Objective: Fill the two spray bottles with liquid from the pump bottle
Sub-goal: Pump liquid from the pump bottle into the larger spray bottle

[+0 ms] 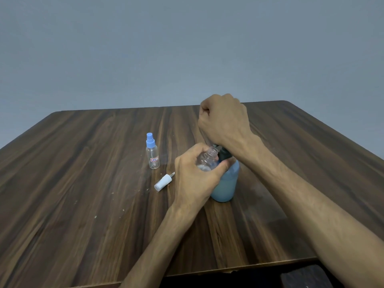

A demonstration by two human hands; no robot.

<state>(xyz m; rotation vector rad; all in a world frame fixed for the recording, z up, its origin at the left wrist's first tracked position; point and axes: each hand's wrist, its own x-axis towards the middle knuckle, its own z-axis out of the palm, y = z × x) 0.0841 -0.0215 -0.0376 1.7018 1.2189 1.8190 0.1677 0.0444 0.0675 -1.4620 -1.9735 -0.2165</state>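
The left hand (194, 175) gripped the uncapped spray bottle (207, 161), tilting its mouth to the pump bottle (225, 183), likely to catch liquid. The right hand (223, 119), fisted, hid the pump head. The second spray bottle (152, 153) stood capped on the counter (83, 183), beside the loose white cap (163, 182).

Two bare forearms, no sleeves; hands (223, 119) without rings, gloves.

Dark wooden table (83, 183) under capped spray bottle (153, 154), loose white sprayer cap (162, 182), pump bottle (225, 183).
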